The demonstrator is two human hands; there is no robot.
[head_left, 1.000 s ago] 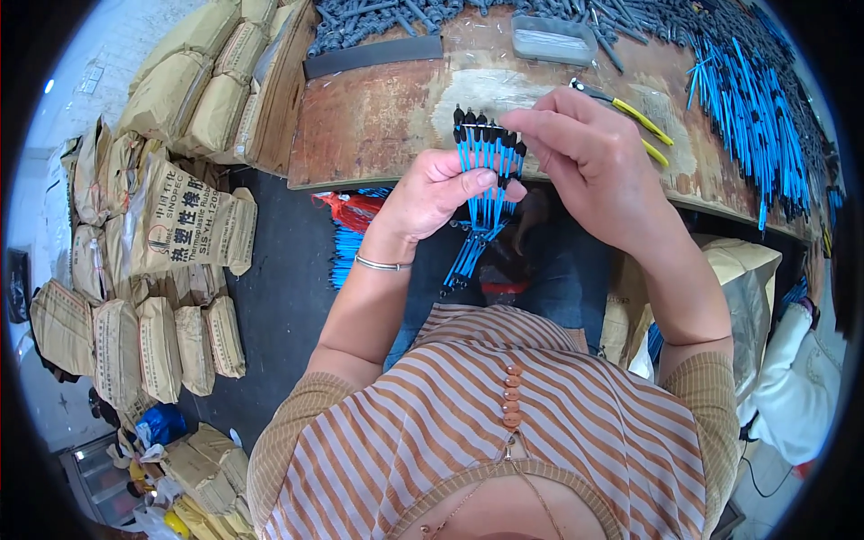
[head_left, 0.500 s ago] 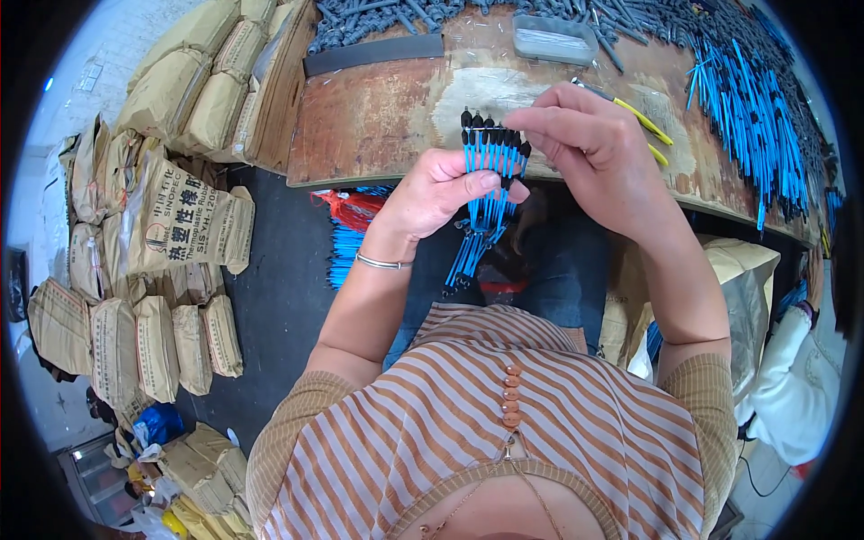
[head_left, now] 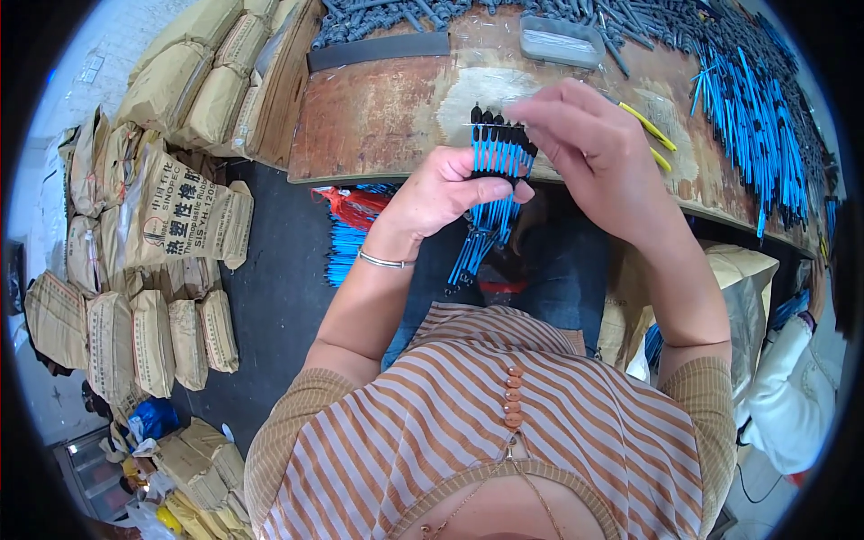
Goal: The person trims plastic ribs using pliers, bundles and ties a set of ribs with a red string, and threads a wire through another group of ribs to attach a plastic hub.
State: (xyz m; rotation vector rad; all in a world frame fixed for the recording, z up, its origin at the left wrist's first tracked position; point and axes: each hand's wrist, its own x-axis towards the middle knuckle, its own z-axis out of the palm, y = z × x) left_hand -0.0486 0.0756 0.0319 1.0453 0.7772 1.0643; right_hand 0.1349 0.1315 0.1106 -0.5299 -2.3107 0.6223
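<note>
A bundle of thin blue sticks with black tips (head_left: 500, 158) is upright in my left hand (head_left: 441, 193), whose thumb presses across its front. The tips stand in a row, and a thin pale wire (head_left: 486, 124) crosses just under them. Below the grip, the lower ends fan out over my lap. My right hand (head_left: 598, 148) is bent at the right end of the row, its fingers drawn together close to the tips. Whatever they may pinch is hidden.
Ahead, the worn wooden table (head_left: 360, 126) carries grey tubular parts (head_left: 396, 18), a dark strip (head_left: 378, 52), a clear plastic box (head_left: 562, 61), yellow-handled pliers (head_left: 650, 128) and heaped blue sticks (head_left: 751, 135). Brown paper sacks (head_left: 166, 342) are stacked left. A white-sleeved person (head_left: 792, 405) is at right.
The bundle and my left hand have shifted slightly right. My right hand's fingers have come closer over the right-hand tips, covering more of them.
</note>
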